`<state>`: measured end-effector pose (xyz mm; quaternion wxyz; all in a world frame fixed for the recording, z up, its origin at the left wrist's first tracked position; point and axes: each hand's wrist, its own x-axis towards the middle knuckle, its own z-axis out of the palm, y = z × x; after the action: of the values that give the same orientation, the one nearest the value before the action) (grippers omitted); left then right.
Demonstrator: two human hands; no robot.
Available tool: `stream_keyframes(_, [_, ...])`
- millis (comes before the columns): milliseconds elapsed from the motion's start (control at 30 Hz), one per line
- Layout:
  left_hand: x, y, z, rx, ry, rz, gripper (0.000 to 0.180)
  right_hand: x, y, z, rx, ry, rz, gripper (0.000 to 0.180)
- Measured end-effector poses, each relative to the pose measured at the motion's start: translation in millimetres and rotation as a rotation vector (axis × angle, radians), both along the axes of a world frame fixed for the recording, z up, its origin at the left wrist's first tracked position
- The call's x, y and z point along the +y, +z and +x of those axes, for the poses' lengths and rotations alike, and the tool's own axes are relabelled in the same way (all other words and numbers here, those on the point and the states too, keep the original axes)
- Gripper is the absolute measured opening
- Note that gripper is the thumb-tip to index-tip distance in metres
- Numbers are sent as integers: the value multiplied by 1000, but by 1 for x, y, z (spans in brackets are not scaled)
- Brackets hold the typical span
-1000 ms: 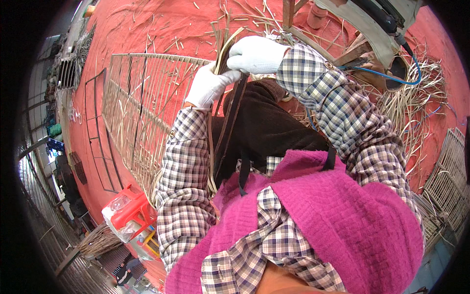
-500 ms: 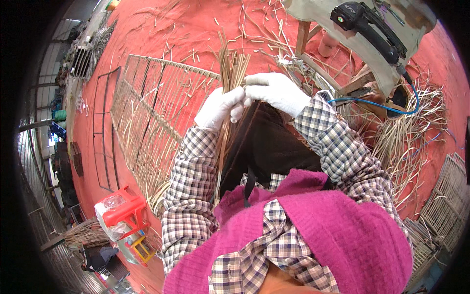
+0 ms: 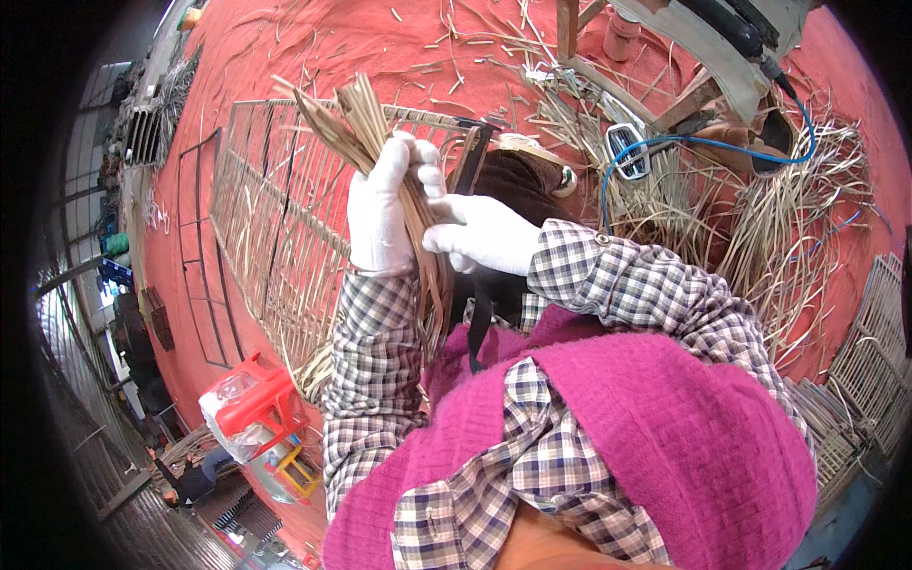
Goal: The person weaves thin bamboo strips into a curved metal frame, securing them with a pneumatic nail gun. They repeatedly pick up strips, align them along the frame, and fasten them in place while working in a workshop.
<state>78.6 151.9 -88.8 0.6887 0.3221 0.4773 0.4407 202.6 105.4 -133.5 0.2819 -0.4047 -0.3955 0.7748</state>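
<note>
A bundle of long, thin tan strips (image 3: 356, 119), like split cane or rattan, stands in front of me, its top ends fanned out and its lower ends trailing down by my left sleeve. My left hand (image 3: 385, 209), in a white glove, is wrapped round the bundle. Lower down, my right hand (image 3: 489, 233), gloved in white too, has its fingers curled in against the strips; its fingertips are partly hidden. Behind my left hand lies a large woven lattice panel (image 3: 275, 180) with a slatted face.
Loose strips (image 3: 807, 237) heap on the red floor covering (image 3: 380, 43) at right. A blue hose (image 3: 703, 140) runs from a black tool (image 3: 727, 24) on a covered stand. A red plastic stool (image 3: 252, 408) and a dark metal frame (image 3: 199, 247) are at left. Another person (image 3: 195, 475) is far lower left.
Both hands have come lower and leftward with the bundle, whose top now tilts left. The right hand has slid from the bundle's upper part to below the left hand. My shoe now shows.
</note>
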Motion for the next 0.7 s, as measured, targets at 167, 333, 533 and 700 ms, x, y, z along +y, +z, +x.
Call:
stream_keyframes(167, [-23, -7, -3, 298, -84, 23, 17, -11, -7, 2, -139, 50, 23, 34])
stream_keyframes(333, [-28, -10, -6, 226, -123, -25, 25, -10, -5, 6, -60, -116, 76, 29])
stream_keyframes(533, [-26, -23, -7, 215, -38, -29, 22, -5, -22, 2, -256, -177, 316, 29])
stream_keyframes(700, [-21, -25, -20, 308, -119, -59, 28, -2, -27, 4, -169, -277, 139, 26])
